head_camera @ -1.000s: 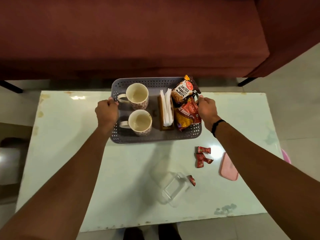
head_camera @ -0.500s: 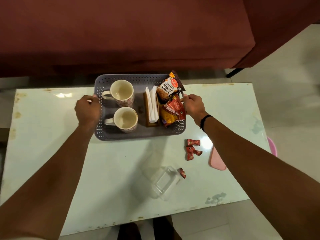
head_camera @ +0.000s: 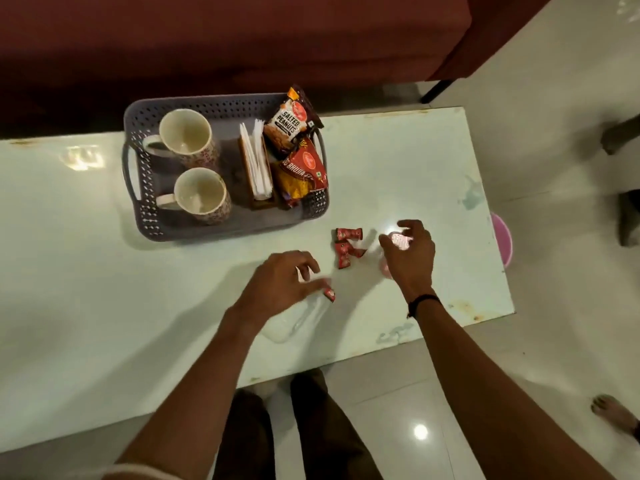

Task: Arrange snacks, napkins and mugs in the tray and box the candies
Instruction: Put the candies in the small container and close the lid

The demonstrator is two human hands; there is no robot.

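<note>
1. Candies in red wrappers (head_camera: pixel 347 247) lie in a small cluster on the table (head_camera: pixel 86 271), between our two hands and just in front of the tray's near right corner.
2. One more red candy (head_camera: pixel 329 294) lies apart from the cluster, at the tips of our left hand's fingers and touching the far edge of the clear plastic box (head_camera: pixel 294 318); we cannot tell whether the fingers touch it.
3. Our left hand (head_camera: pixel 280 285) hovers over the clear box with its fingers loosely spread and holds nothing.
4. Our right hand (head_camera: pixel 410 252) sits to the right of the candy cluster, fingers curved and spread above the pink lid (head_camera: pixel 386 268), which it mostly hides; we cannot tell whether it touches the lid.
5. The grey perforated tray (head_camera: pixel 221 230) stands at the table's far edge, well apart from both hands.
6. In the tray we see two patterned mugs (head_camera: pixel 194 168) on the left, a wooden napkin holder (head_camera: pixel 258 161) with white napkins in the middle, and on the right a salted peanuts packet (head_camera: pixel 289 123) and a red-and-yellow snack packet (head_camera: pixel 303 171).
7. A dark red sofa (head_camera: pixel 242 39) stands beyond the table.
</note>
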